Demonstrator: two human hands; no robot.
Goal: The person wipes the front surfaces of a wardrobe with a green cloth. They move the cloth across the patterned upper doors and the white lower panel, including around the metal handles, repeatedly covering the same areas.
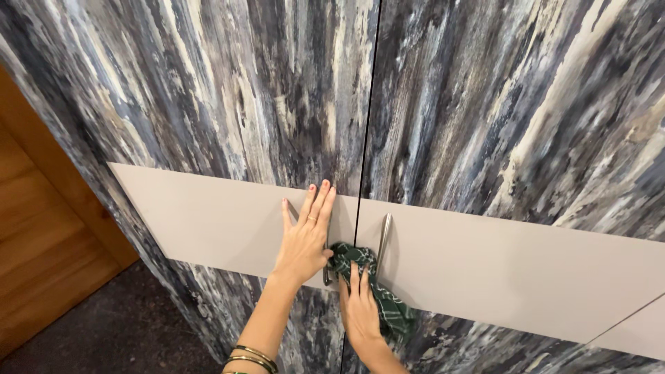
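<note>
My left hand [305, 235] lies flat, fingers spread, on the beige band of the left cupboard door [208, 215], next to the gap between the doors. My right hand [360, 308] presses a dark green checked cloth [377, 291] against the doors just below it. The cloth is bunched around the lower part of the left door's metal handle, which my left hand mostly hides. The right door's slim metal bar handle [383, 239] stands upright just right of the cloth.
Two tall cupboard doors with a streaked blue-grey and cream pattern [499, 104] fill the view, crossed by a beige band. A wooden panel [34, 235] stands at the left. Dark speckled floor [118, 325] shows at the lower left.
</note>
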